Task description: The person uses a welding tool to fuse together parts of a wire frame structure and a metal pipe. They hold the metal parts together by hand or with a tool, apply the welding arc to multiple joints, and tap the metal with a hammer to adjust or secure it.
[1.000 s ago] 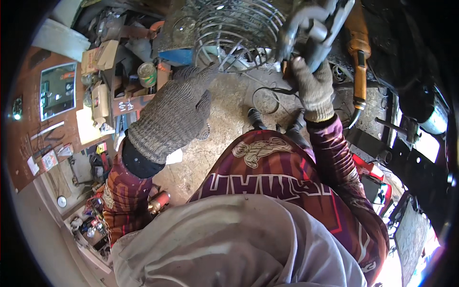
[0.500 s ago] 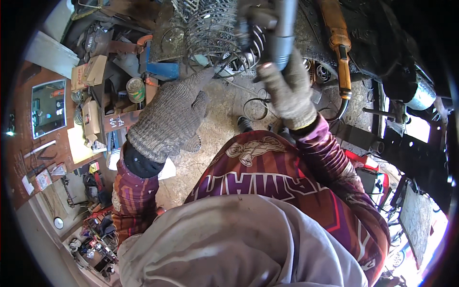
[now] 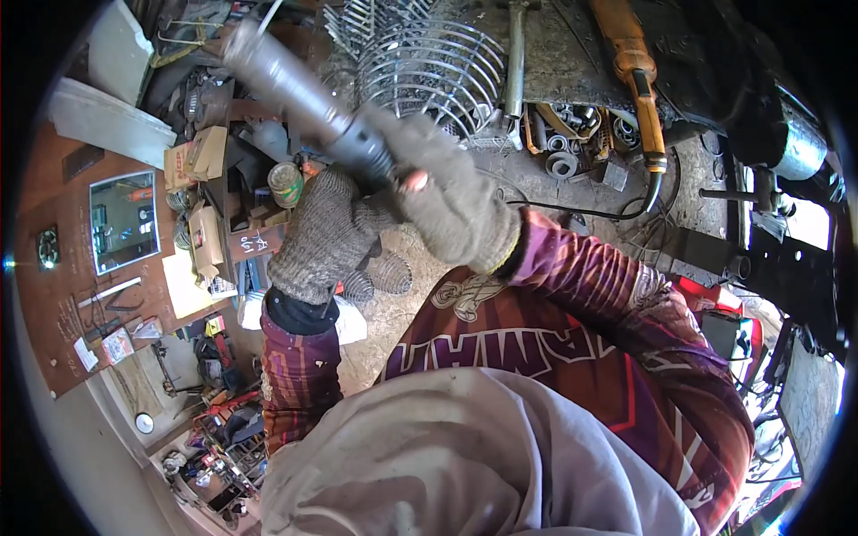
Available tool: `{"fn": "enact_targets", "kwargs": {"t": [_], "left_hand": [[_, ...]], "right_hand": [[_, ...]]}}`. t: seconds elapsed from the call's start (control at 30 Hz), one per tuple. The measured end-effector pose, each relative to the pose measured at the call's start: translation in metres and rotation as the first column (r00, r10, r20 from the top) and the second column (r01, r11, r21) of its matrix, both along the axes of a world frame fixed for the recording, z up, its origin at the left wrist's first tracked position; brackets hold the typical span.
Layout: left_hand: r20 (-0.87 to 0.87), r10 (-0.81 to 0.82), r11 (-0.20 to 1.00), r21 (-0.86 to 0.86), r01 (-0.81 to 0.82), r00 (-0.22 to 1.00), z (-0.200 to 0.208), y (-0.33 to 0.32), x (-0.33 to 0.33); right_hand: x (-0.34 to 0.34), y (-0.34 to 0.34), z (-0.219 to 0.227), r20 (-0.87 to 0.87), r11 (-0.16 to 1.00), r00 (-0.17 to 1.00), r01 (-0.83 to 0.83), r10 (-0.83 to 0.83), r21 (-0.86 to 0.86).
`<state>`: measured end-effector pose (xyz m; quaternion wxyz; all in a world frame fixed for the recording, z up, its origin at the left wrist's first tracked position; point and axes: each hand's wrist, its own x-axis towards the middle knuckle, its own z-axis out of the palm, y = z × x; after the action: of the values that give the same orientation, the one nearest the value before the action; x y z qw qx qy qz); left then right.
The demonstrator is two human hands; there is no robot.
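Note:
My right hand (image 3: 451, 192), in a grey-brown knitted glove, is closed around the dark lower end of a long grey cylindrical tool (image 3: 290, 80). The tool tilts toward the upper left and is smeared by motion, so its kind is unclear. Close beside it, my gloved left hand (image 3: 313, 237) has its fingers curled in by the tool's lower end. The right hand partly hides those fingers, and what they hold cannot be made out. A thin metal piece shows below the left glove. Beyond the hands lies a rack of curved metal bars (image 3: 427, 76).
An orange corded power tool (image 3: 633, 71) lies at the upper right. Left of it are a metal rod (image 3: 517, 62) and metal rings (image 3: 561, 163). A can (image 3: 285, 185) and cardboard boxes (image 3: 198, 161) stand at left, near a brown board with a mirror-like panel (image 3: 125, 219).
My right hand has swung left and nearer with the grey tool, which now points to the upper left. The left hand's fingers have curled in, and the two hands have come together.

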<state>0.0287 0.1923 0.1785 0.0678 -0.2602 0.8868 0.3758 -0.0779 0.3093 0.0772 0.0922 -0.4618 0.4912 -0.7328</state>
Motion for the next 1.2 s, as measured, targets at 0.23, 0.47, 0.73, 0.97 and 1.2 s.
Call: {"fn": "enact_targets", "kwargs": {"t": [0.23, 0.47, 0.73, 0.97, 1.2], "left_hand": [[-0.099, 0.131, 0.989, 0.075, -0.124, 0.986, -0.012, 0.004, 0.008], [-0.036, 0.21, 0.97, 0.13, -0.203, 0.977, -0.01, 0.014, 0.002], [-0.141, 0.138, 0.988, 0.094, -0.125, 0.98, -0.021, 0.003, 0.006], [-0.018, 0.17, 0.974, 0.155, -0.165, 0.985, -0.008, 0.01, -0.002], [-0.033, 0.142, 0.974, 0.183, -0.134, 0.989, -0.01, 0.005, 0.0]], "right_hand": [[-0.015, 0.0, 0.001, -0.11, 0.997, 0.993, -0.037, 0.044, 0.066], [-0.128, 0.01, -0.057, -0.377, 0.212, 0.832, 0.487, -0.407, 0.847], [-0.162, -0.017, -0.057, -0.168, 0.271, 0.94, 0.252, -0.297, 0.929], [-0.166, -0.029, -0.062, -0.27, 0.172, 0.926, 0.321, -0.264, 0.932], [-0.192, -0.038, -0.069, -0.19, 0.169, 0.971, 0.213, -0.142, 0.962]]}}
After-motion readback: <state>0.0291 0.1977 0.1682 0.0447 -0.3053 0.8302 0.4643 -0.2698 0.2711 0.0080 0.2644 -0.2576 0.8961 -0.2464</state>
